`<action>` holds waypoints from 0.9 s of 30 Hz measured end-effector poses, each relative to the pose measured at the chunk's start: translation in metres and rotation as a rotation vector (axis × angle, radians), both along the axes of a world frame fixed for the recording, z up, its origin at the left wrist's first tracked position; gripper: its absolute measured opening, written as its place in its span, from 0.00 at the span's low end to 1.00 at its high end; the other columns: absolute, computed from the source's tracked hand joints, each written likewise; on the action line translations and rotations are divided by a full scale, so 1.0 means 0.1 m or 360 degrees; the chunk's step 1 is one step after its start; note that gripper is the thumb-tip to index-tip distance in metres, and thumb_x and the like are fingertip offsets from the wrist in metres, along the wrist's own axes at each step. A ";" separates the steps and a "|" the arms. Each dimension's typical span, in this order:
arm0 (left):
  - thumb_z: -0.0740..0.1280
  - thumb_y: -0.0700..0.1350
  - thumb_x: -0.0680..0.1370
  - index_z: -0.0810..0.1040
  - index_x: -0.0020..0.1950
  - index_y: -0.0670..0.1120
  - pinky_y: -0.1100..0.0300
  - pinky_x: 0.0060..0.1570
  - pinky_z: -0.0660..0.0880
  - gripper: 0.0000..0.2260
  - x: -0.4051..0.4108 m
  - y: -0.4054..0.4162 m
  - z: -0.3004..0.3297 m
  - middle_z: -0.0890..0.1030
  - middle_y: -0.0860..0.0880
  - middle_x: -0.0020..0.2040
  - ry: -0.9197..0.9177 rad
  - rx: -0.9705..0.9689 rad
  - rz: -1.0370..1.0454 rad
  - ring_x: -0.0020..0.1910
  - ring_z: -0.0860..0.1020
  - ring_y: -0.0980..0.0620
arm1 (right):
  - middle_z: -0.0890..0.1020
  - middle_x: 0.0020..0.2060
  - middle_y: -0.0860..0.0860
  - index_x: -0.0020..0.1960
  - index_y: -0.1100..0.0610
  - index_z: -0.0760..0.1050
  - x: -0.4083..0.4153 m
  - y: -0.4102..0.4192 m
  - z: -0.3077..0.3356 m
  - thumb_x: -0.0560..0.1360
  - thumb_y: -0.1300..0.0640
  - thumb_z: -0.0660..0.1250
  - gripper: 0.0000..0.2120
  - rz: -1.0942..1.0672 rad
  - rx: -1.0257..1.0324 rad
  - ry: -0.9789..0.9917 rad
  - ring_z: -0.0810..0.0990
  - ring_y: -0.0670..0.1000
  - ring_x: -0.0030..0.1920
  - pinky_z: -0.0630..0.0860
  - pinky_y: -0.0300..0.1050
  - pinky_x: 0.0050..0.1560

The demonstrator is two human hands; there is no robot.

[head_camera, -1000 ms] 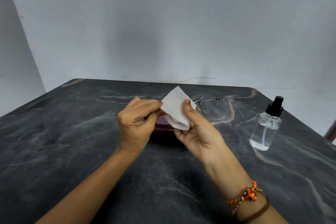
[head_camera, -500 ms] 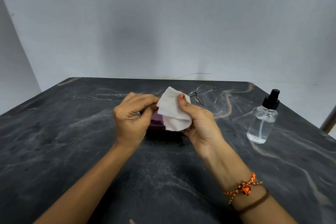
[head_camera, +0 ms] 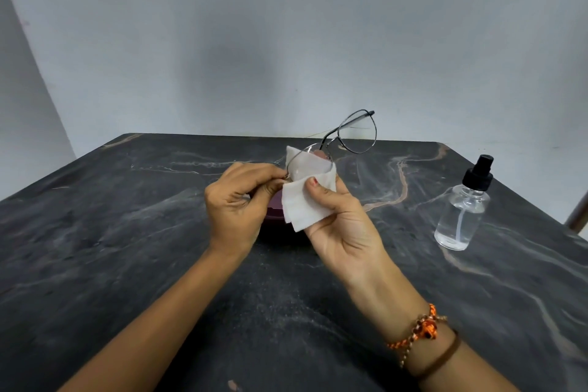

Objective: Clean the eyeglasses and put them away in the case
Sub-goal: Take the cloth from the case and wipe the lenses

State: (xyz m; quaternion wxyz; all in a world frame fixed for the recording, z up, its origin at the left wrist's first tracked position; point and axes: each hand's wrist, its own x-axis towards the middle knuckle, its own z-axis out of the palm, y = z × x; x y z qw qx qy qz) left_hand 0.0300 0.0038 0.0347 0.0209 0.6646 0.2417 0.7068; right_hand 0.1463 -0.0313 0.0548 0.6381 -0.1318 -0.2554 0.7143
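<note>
Left hand (head_camera: 237,200) pinches the eyeglasses (head_camera: 356,132) at the frame's end, near lens side. Right hand (head_camera: 342,223) holds a white wipe (head_camera: 305,204) folded around the near lens, thumb on top. Far lens tilts up toward 1 o'clock. Maroon case (head_camera: 273,212) lies on the dark marble table (head_camera: 127,232) beneath the hands. Spray bottle (head_camera: 461,210) stands upright at 3 o'clock, well apart.

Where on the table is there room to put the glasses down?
Bare table lies left of the left hand, and near the front edge between the forearms. There is also a bare strip between the right hand and the spray bottle. It is crowded around the maroon case, under the hands.
</note>
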 end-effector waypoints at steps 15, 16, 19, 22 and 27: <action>0.68 0.39 0.69 0.78 0.45 0.44 0.71 0.43 0.70 0.06 0.01 0.00 0.01 0.82 0.52 0.37 0.0070 0.0020 -0.0036 0.40 0.76 0.68 | 0.85 0.34 0.57 0.47 0.65 0.76 0.04 -0.03 0.06 0.59 0.69 0.65 0.16 -0.0010 0.0013 0.0044 0.84 0.51 0.35 0.82 0.44 0.37; 0.68 0.39 0.69 0.78 0.45 0.44 0.71 0.43 0.70 0.06 0.02 0.00 0.00 0.83 0.53 0.37 0.0077 0.0017 -0.0042 0.40 0.76 0.68 | 0.85 0.35 0.57 0.48 0.65 0.75 0.05 -0.02 0.06 0.59 0.69 0.65 0.17 -0.0029 0.0010 0.0050 0.84 0.52 0.35 0.82 0.45 0.37; 0.67 0.38 0.69 0.78 0.45 0.44 0.72 0.42 0.70 0.06 0.02 0.00 0.01 0.81 0.51 0.37 0.0072 -0.0007 -0.0036 0.40 0.76 0.68 | 0.84 0.36 0.57 0.50 0.64 0.75 0.05 -0.01 0.04 0.59 0.69 0.65 0.18 -0.0057 0.0010 0.0034 0.84 0.51 0.36 0.82 0.45 0.39; 0.67 0.38 0.68 0.79 0.45 0.44 0.71 0.42 0.71 0.06 -0.01 0.01 0.01 0.81 0.52 0.37 0.0007 -0.0059 -0.0051 0.39 0.76 0.67 | 0.83 0.39 0.56 0.52 0.64 0.75 0.03 -0.02 0.04 0.61 0.67 0.65 0.19 -0.0034 0.0083 -0.0087 0.84 0.50 0.37 0.82 0.44 0.37; 0.69 0.33 0.67 0.78 0.47 0.42 0.71 0.40 0.72 0.11 -0.05 0.04 0.02 0.80 0.51 0.42 -0.0017 -0.0084 0.0008 0.38 0.76 0.67 | 0.81 0.44 0.55 0.63 0.67 0.69 0.03 -0.03 0.06 0.62 0.61 0.69 0.30 -0.0285 0.0035 -0.0404 0.82 0.47 0.40 0.81 0.40 0.38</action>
